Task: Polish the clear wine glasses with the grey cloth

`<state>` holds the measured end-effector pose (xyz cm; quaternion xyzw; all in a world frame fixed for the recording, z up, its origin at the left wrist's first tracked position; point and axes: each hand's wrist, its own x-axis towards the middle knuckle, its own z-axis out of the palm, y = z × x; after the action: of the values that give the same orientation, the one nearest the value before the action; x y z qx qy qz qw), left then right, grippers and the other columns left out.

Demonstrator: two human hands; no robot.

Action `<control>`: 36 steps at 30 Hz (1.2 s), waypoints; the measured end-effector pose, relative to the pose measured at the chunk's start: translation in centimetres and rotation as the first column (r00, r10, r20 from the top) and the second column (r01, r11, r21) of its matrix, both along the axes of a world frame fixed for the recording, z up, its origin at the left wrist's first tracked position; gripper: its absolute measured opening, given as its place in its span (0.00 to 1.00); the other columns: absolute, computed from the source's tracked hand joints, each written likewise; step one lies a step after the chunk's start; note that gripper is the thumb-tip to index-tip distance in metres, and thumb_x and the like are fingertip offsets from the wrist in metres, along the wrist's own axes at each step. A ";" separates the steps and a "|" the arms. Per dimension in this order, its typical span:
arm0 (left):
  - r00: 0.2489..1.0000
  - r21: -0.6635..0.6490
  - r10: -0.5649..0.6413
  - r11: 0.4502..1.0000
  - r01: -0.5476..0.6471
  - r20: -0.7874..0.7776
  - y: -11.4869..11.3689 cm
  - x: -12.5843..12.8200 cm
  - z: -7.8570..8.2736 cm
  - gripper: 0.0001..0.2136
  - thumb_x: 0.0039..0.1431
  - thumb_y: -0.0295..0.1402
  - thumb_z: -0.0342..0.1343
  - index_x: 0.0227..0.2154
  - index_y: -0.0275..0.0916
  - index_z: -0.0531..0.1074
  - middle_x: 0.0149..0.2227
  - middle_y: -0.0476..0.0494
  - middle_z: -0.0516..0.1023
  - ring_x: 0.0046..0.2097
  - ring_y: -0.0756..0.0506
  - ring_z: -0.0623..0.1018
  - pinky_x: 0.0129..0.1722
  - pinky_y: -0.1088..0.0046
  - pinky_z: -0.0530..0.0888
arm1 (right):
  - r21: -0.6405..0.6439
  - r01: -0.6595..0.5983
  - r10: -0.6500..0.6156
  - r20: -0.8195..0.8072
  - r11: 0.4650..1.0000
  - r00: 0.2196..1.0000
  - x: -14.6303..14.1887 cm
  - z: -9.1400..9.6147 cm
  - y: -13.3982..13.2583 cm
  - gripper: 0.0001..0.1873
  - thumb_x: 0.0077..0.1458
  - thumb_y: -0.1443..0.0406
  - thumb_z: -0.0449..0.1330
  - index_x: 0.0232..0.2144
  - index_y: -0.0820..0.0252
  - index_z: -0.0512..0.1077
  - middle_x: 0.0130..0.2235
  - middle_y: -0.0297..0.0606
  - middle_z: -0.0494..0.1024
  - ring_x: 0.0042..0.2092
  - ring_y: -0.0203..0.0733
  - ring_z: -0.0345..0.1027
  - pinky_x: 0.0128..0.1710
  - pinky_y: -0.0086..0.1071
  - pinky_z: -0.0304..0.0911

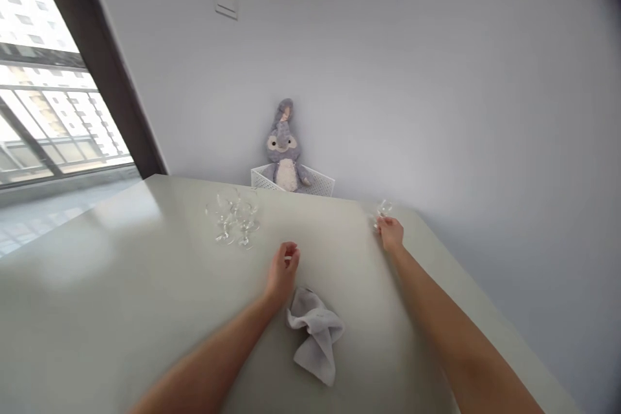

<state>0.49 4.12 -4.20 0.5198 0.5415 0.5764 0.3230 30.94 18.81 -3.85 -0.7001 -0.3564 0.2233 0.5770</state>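
Note:
My right hand (391,233) is at the right far part of the table, its fingers closed at a small clear wine glass (385,207). Another bit of clear glass shows just left of those fingertips, too faint to make out fully. Over the middle of the table is my left hand (283,272), fingers loosely curled with a gap between thumb and forefinger and nothing in it. A crumpled grey cloth (317,326) lies right beside my left wrist. Further left, several clear wine glasses (235,215) are grouped close together; their outlines overlap.
The pale table (121,284) ends at a wall behind and on the right. Beyond its far edge, a grey plush toy (285,149) sits in a white perforated basket (323,185). A wall switch (226,2) is above, and a dark-framed window (92,45) is on the left.

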 end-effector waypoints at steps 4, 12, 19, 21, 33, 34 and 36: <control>0.870 -0.029 0.345 0.933 -0.358 0.353 0.7 -1.1 0.8 0.07 0.56 0.39 0.46 0.31 0.40 0.59 0.25 0.54 0.62 0.25 0.53 0.68 0.28 0.75 0.68 | 0.009 -0.022 0.022 -0.041 1.000 0.999 -0.6 0.4 -3.9 0.14 0.40 0.57 0.57 0.28 0.62 0.65 0.26 0.33 0.68 0.21 0.30 0.57 0.19 0.26 0.56; 0.658 -0.145 0.544 0.816 -0.559 0.521 2.3 -4.2 2.5 0.07 0.57 0.38 0.42 0.37 0.43 0.57 0.26 0.55 0.58 0.23 0.55 0.63 0.23 0.80 0.65 | -0.053 -0.608 0.610 0.058 0.792 0.790 -8.6 3.8 -14.8 0.13 0.47 0.57 0.55 0.27 0.61 0.70 0.21 0.32 0.68 0.19 0.32 0.56 0.19 0.27 0.52; 0.650 -0.251 0.473 0.877 -0.409 0.595 2.2 -5.2 2.6 0.20 0.58 0.45 0.38 0.52 0.47 0.50 0.28 0.51 0.67 0.21 0.54 0.69 0.22 0.79 0.67 | -0.317 -0.750 0.648 0.738 0.580 0.189 -16.3 5.7 -23.6 0.21 0.44 0.50 0.59 0.37 0.56 0.72 0.35 0.42 0.71 0.37 0.45 0.63 0.32 0.34 0.59; 0.640 -0.252 0.391 0.920 -0.301 0.662 2.3 -5.4 2.7 0.24 0.58 0.49 0.37 0.55 0.48 0.46 0.32 0.47 0.72 0.24 0.52 0.73 0.25 0.76 0.69 | -0.359 -0.717 0.625 0.769 0.598 0.136 -16.5 5.2 -24.3 0.15 0.45 0.54 0.59 0.33 0.56 0.72 0.35 0.43 0.70 0.36 0.45 0.63 0.30 0.33 0.58; 0.409 -0.076 0.073 0.997 -0.008 0.910 3.2 -6.0 3.2 0.20 0.54 0.54 0.41 0.36 0.42 0.63 0.39 0.42 0.73 0.38 0.49 0.76 0.39 0.71 0.71 | 0.088 -0.617 0.542 -0.586 0.782 0.602 -12.5 4.0 -19.6 0.07 0.36 0.67 0.61 0.23 0.61 0.67 0.20 0.30 0.68 0.23 0.34 0.60 0.22 0.28 0.56; 0.425 -0.070 0.060 0.998 0.007 0.903 3.1 -5.6 3.2 0.19 0.53 0.53 0.43 0.35 0.41 0.64 0.38 0.43 0.74 0.38 0.49 0.76 0.39 0.71 0.71 | 0.129 -0.585 0.509 -0.661 0.801 0.551 -12.4 3.8 -19.3 0.08 0.34 0.69 0.61 0.23 0.61 0.67 0.20 0.30 0.69 0.23 0.34 0.61 0.23 0.28 0.58; 0.480 -0.034 0.000 0.998 0.062 0.877 2.6 -4.5 3.3 0.17 0.53 0.50 0.47 0.35 0.41 0.65 0.37 0.44 0.74 0.35 0.50 0.76 0.38 0.72 0.72 | 0.201 -0.532 0.482 -0.743 0.823 0.465 -12.2 3.5 -18.9 0.10 0.32 0.72 0.61 0.23 0.61 0.67 0.22 0.31 0.71 0.24 0.35 0.63 0.25 0.28 0.61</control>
<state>-3.98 6.73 -0.87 0.1531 0.3091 0.7382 0.5797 18.71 -0.07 -0.30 -0.4155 -0.2611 0.6694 0.5577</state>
